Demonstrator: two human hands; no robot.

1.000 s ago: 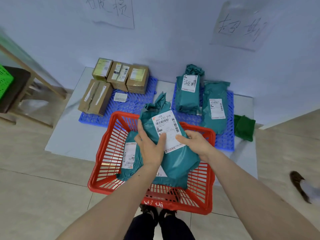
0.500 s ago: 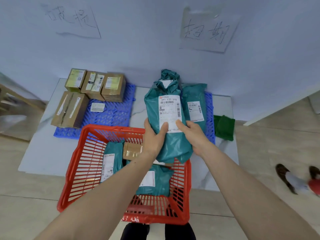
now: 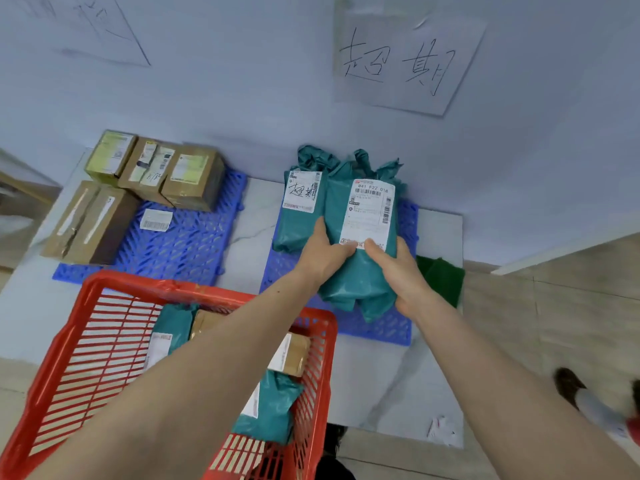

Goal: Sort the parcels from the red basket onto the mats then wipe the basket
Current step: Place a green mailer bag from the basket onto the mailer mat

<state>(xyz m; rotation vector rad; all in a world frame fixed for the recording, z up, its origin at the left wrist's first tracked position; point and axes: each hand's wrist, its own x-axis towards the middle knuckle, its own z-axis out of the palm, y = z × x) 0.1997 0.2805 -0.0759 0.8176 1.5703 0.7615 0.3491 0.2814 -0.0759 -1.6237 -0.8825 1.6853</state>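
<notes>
Two blue mats lie side by side on a pale slab on the floor, against the wall. The left mat (image 3: 180, 251) carries four brown cardboard boxes: three in a row at its far edge (image 3: 156, 169) and one larger box (image 3: 88, 223) at its near-left corner, plus one loose white label (image 3: 156, 220) lying flat on the mat. The right mat (image 3: 384, 327) carries one teal bag parcel (image 3: 299, 209) with handwriting on its label. A second teal parcel (image 3: 360, 244) lies just beside the first on its right, touching it, and hides whatever may lie beneath it.

Both hands hold this second parcel at its near half. The left hand (image 3: 323, 252) grips its left edge, thumb on the lower edge of the white shipping label. The right hand (image 3: 398, 268) grips its right edge, thumb likewise on the label's lower edge, fingers wrapped behind.

The red basket (image 3: 104, 327) sits nearer the person, left of the hands and in front of the left mat, well apart from the held parcel. Inside it at least two teal bags (image 3: 270, 410) and one brown box (image 3: 294, 355) show; the left forearm covers part of the contents, so the count may be short.

One dark green cloth (image 3: 441, 278) lies just beside the right mat. Two paper signs hang on the wall, one (image 3: 405, 60) above the right mat.
</notes>
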